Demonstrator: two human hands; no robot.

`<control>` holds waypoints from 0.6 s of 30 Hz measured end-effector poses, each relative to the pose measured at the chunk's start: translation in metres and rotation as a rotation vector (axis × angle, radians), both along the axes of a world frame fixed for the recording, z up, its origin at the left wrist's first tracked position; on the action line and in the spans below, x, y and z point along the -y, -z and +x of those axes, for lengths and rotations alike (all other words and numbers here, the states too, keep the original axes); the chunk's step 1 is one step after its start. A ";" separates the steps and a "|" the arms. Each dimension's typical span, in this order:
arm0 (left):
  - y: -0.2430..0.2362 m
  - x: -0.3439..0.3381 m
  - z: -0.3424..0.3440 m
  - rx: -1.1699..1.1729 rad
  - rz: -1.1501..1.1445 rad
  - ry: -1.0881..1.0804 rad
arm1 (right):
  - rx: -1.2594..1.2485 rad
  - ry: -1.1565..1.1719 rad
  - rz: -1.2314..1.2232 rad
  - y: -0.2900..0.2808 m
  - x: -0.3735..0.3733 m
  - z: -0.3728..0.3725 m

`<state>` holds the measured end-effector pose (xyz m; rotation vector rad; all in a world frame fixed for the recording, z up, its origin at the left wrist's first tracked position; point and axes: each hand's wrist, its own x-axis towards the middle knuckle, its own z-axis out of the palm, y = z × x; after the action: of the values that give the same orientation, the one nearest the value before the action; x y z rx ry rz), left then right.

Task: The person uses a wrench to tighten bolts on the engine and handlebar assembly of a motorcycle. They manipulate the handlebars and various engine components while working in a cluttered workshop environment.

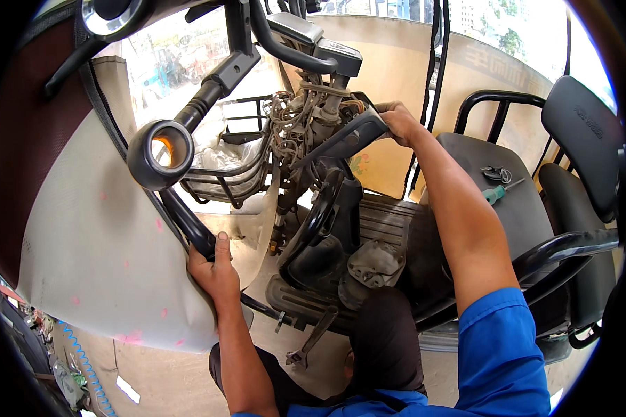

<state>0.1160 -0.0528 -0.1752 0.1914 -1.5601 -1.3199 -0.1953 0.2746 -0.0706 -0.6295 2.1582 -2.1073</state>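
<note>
At the left, my left hand (215, 271) is wrapped round the lower end of a black tube (188, 222). Above it the tube meets a thick black ring (161, 154), whose hole shows light. My right hand (398, 121) reaches forward and grips the upper end of a long, dark plastic cover panel (348, 141), its fingers partly hidden behind it. The panel slants beside the exposed steering column (325, 115) of a small vehicle. A tangle of wires (289, 125) hangs around that column.
A wire basket (222, 181) holds clear plastic. On the dark seat (511, 208) at the right lie keys (496, 174) and a teal-handled screwdriver (501, 192). An adjustable wrench (311, 340) leans at the footboard edge (302, 302). A pale sheet cover (104, 264) hangs at the left.
</note>
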 end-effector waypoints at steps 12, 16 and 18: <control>0.001 0.001 0.000 0.002 -0.009 -0.008 | 0.036 0.074 -0.025 0.000 0.005 0.015; 0.004 0.003 -0.002 0.002 -0.005 0.007 | 0.035 0.092 -0.023 0.001 0.002 0.011; 0.004 0.003 -0.002 0.004 0.006 0.008 | 0.037 0.082 -0.033 0.001 0.002 0.014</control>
<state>0.1144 -0.0563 -0.1792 0.1921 -1.5619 -1.3309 -0.1813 0.2722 -0.0720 -0.5089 2.1701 -2.1812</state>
